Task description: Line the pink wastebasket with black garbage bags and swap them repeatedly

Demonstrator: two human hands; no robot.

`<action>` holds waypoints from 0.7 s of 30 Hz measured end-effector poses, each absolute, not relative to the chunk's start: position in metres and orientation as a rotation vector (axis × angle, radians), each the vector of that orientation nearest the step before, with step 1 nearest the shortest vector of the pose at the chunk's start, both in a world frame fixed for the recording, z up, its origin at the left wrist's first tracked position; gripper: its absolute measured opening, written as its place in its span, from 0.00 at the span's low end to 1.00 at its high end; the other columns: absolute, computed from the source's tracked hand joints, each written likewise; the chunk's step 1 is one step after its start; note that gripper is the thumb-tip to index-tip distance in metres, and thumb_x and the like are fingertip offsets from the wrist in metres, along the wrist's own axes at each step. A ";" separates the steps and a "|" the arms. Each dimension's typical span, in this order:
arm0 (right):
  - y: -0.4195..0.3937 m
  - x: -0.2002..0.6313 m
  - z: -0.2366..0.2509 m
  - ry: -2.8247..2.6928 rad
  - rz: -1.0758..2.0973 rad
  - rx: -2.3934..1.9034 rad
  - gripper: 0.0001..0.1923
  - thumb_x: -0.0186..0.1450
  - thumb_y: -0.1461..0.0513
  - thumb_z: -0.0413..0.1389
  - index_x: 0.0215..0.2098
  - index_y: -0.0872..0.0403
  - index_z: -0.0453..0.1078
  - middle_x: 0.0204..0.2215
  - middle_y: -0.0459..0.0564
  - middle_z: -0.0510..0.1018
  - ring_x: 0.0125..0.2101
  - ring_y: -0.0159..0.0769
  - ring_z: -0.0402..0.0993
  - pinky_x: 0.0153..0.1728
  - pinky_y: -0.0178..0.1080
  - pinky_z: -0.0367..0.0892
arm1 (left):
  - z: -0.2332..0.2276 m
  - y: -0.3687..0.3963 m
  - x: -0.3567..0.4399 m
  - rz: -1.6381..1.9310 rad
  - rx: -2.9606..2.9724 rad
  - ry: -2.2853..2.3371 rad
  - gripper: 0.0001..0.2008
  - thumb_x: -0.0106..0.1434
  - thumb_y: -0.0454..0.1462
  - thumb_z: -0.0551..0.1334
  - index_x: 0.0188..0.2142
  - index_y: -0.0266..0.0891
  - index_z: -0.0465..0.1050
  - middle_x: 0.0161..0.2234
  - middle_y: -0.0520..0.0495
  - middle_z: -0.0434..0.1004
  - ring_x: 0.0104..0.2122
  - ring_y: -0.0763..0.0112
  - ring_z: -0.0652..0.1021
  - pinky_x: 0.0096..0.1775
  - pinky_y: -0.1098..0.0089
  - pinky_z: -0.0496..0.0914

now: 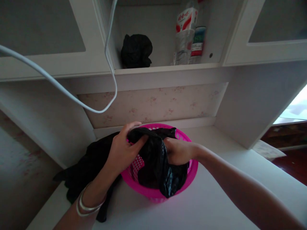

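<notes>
A black plastic bag sits in a pink perforated basket on the white table, its lower edge spilling over the basket's near rim. The left hand pinches the bag's upper edge, fingers closed on the plastic. The right hand is clamped on the bag from the other side, its fingertips buried in the folds (so their exact grip is hard to make out). Whatever the bag holds cannot be seen.

Just left of the basket, partly under the left forearm, lies a heap of dark cloth; its shape is lost in shadow. Silver bangles circle the left wrist.

Above, an open shelf carries a crumpled black bag, a clear plastic bottle with a red and white label, and a smaller container behind it, the bottle's top cut off by the frame. A white cable loops down in front of the white cupboards. The room is dim, with daylight at the right edge.
</notes>
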State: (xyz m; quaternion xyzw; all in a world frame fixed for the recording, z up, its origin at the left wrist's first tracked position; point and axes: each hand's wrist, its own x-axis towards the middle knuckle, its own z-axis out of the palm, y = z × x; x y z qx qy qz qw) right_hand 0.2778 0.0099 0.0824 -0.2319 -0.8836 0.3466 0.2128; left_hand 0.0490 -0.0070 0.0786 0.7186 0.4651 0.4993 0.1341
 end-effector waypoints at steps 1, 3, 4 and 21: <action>0.012 0.279 0.081 -2.406 0.973 -0.704 0.04 0.58 0.64 0.57 0.25 0.54 0.72 0.22 0.42 0.77 0.25 0.32 0.70 0.27 0.33 0.66 | 0.072 -0.012 0.043 1.469 2.038 1.297 0.23 0.64 0.47 0.69 0.57 0.46 0.71 0.49 0.46 0.83 0.48 0.58 0.83 0.52 0.58 0.76; 0.016 0.282 0.079 -2.309 0.989 -0.807 0.06 0.60 0.61 0.56 0.27 0.53 0.72 0.25 0.43 0.78 0.27 0.34 0.72 0.28 0.34 0.67 | 0.057 -0.028 0.031 1.509 1.991 1.195 0.28 0.67 0.46 0.67 0.63 0.47 0.63 0.52 0.44 0.81 0.49 0.59 0.83 0.52 0.57 0.76; 0.018 0.283 0.078 -2.263 0.990 -0.841 0.07 0.61 0.60 0.55 0.28 0.53 0.73 0.27 0.44 0.79 0.29 0.35 0.73 0.30 0.35 0.69 | 0.050 -0.037 0.027 1.514 2.026 1.174 0.29 0.68 0.46 0.66 0.65 0.48 0.60 0.53 0.43 0.81 0.50 0.58 0.82 0.53 0.57 0.75; 0.042 0.241 0.172 -1.352 0.212 -0.853 0.12 0.61 0.63 0.48 0.22 0.62 0.65 0.22 0.38 0.60 0.30 0.25 0.72 0.31 0.31 0.55 | 0.017 -0.050 0.034 1.451 2.747 1.035 0.19 0.70 0.47 0.65 0.26 0.43 0.65 0.22 0.55 0.71 0.25 0.70 0.72 0.36 0.62 0.66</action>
